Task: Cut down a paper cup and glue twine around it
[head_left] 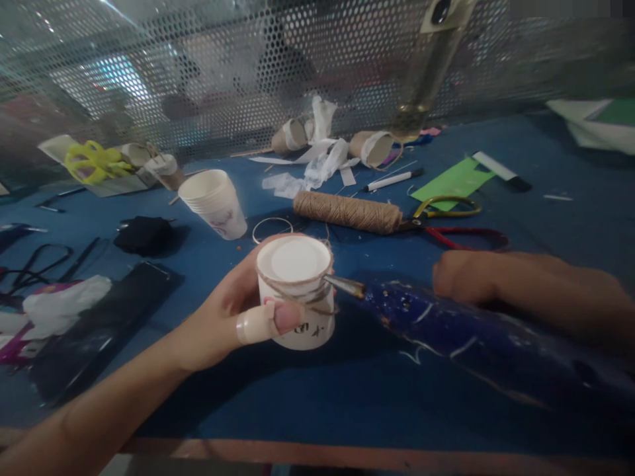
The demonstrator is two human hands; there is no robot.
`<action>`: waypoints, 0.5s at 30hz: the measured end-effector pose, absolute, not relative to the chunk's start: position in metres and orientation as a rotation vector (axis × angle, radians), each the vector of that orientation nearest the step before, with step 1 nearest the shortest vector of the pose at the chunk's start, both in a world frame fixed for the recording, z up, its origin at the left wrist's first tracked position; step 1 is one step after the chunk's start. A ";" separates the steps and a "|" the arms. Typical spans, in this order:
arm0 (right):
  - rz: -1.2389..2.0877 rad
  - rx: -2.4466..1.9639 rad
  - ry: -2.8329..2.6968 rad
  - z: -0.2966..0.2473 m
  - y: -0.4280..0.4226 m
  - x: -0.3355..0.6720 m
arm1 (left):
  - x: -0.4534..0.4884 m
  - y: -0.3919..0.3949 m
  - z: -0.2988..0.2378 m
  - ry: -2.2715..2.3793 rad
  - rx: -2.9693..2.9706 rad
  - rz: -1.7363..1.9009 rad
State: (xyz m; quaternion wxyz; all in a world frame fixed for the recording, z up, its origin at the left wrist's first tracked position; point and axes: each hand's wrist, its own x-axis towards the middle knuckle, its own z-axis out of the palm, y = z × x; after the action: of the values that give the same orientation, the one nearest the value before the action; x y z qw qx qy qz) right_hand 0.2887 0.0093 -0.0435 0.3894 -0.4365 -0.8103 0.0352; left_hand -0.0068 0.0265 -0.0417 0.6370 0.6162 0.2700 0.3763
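My left hand (248, 301) is wrapped round a white paper cup (310, 337) held upside down, its base facing up. Tape or a bandage covers part of the thumb. Brown twine (317, 294) runs round the cup just below the base, with a loose strand across its side. From the right, a dark blue hot glue gun (436, 317) points its metal nozzle at the twine, its tip at or very near the cup. My right hand (501, 277) is closed at the glue gun; its fingers are partly hidden behind the tool and blurred.
A twine spool (347, 211) lies behind the cup, touching scissors with yellow and red handles (451, 208). Stacked paper cups (213, 205) stand left. Green paper (451, 182), a marker (394, 180) and cardboard rolls (372, 149) lie near the perforated metal screen (223, 66). A black pouch (104, 324) lies left.
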 end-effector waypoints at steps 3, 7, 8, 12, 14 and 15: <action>0.163 -0.951 -2.256 -0.038 0.015 0.298 | -0.007 0.026 -0.040 0.603 1.403 0.857; 0.189 -0.971 -2.255 -0.036 0.015 0.303 | -0.007 0.027 -0.036 0.596 1.404 0.845; 0.207 -0.991 -2.228 -0.036 0.014 0.303 | -0.007 0.027 -0.036 0.595 1.398 0.840; 0.248 -1.046 -2.178 -0.040 0.012 0.300 | -0.007 0.027 -0.036 0.606 1.365 0.830; 0.221 -1.017 -2.171 -0.043 0.013 0.298 | -0.008 0.027 -0.037 0.605 1.368 0.823; 0.199 -0.982 -2.157 -0.045 0.013 0.296 | -0.008 0.026 -0.038 0.602 1.372 0.821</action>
State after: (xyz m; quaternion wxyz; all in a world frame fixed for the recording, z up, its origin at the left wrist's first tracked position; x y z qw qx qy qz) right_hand 0.2963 0.0134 -0.0450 0.3725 -0.3831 -0.8417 0.0778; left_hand -0.0080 0.0263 -0.0376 0.6569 0.6054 0.2657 0.3624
